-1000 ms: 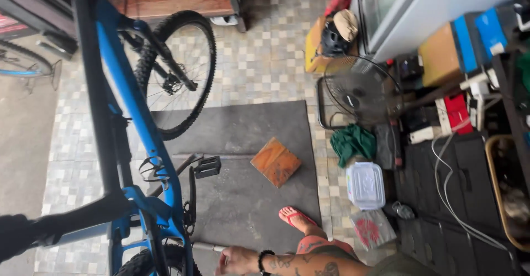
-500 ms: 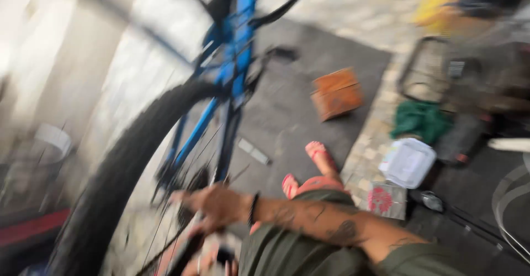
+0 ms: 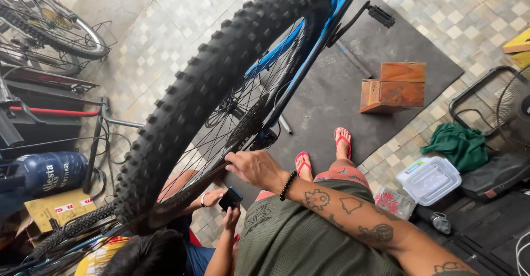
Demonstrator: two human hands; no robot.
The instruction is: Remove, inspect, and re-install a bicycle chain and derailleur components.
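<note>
Beside the knobby rear wheel (image 3: pixel 221 88), its rim is being pinched by the right hand (image 3: pixel 251 168); a co-worker's phone (image 3: pixel 229 198) is being held just below, a wooden block (image 3: pixel 393 87) lying well apart.

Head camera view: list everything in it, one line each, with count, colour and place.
Bike wheel: one, black knobby tyre, centre.
Bike frame: one, blue, top centre.
Mat: one, dark grey, under the bike.
Wooden block: one, brown, on the mat.
Cloth: one, green, right.
Plastic box: one, clear, right.
Fan: one, black, right edge.
Water jug: one, blue, left.
Another person's hand: one, holding a dark phone, bottom centre.
Right hand: on the wheel's spokes.
Left hand: not visible.
</note>
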